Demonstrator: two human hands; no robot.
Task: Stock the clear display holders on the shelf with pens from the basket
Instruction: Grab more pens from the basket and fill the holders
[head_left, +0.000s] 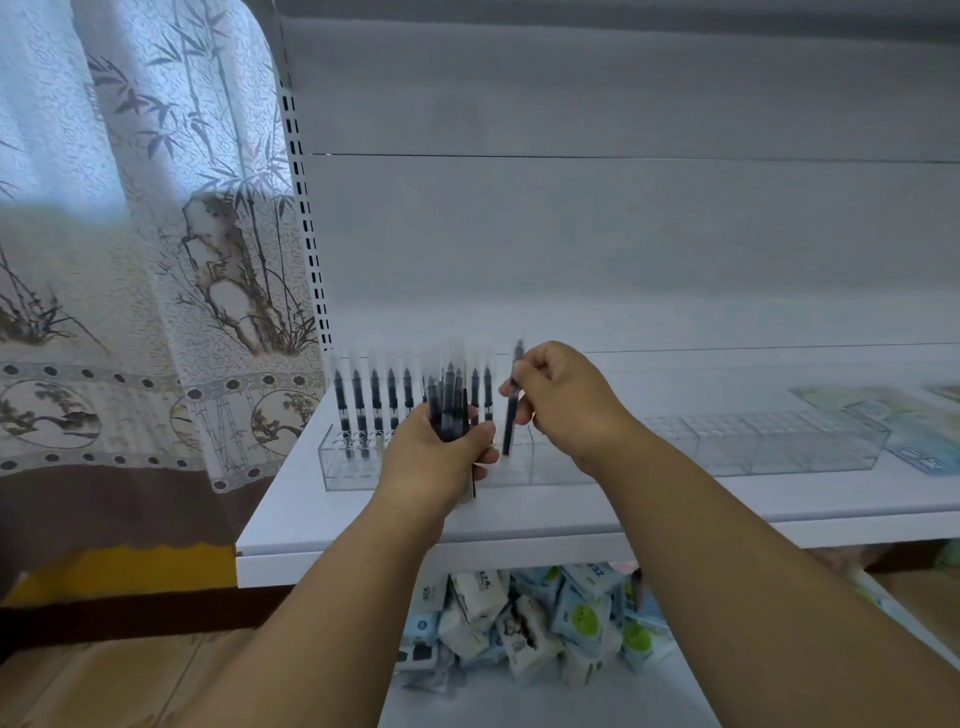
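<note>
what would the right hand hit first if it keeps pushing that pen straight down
Probably the clear holder: the pen in the right hand points almost straight down at it, just right of the pens already standing there. Depth is blurred, so the exact slot is unclear.

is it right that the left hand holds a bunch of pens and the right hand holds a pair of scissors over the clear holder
Not quite. In the head view the right hand pinches a single pen, not scissors. The rest stands: the left hand grips a bunch of pens over the clear holder.
</note>
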